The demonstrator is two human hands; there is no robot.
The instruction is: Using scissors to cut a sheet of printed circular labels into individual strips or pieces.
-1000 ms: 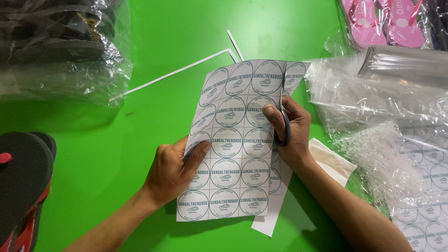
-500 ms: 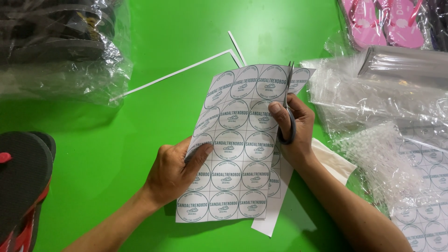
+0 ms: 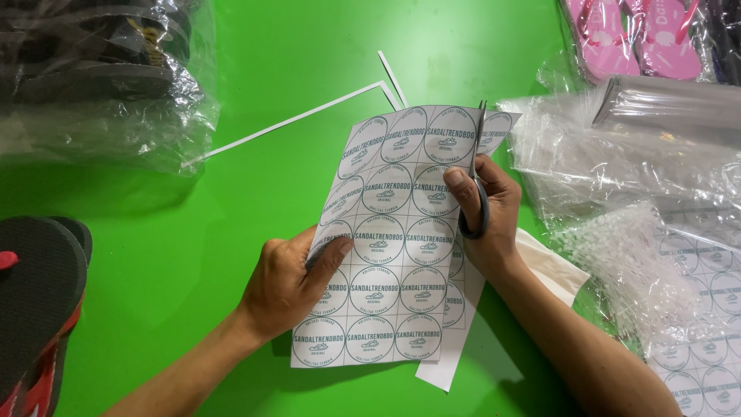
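Note:
My left hand (image 3: pixel 289 282) pinches the left edge of a white sheet of round printed labels (image 3: pixel 394 247), held above a green table. My right hand (image 3: pixel 486 212) grips a pair of scissors (image 3: pixel 478 166). The blades run up through the sheet near its right side and their tips reach the top edge. A narrow column of labels (image 3: pixel 494 127) lies to the right of the blades. Below the sheet a loose white strip (image 3: pixel 451 355) sticks out.
Thin white paper offcuts (image 3: pixel 293 120) lie on the green table (image 3: pixel 231 232). Bagged dark sandals (image 3: pixel 93 77) sit at the top left, a black and red sandal (image 3: pixel 35 309) at the left edge. Clear plastic bags (image 3: pixel 633 162), pink sandals (image 3: pixel 641 35) and another label sheet (image 3: pixel 702 309) crowd the right.
The scissors have travelled up the sheet from its middle to the top edge, lengthening the cut. My left hand has kept its hold on the left edge.

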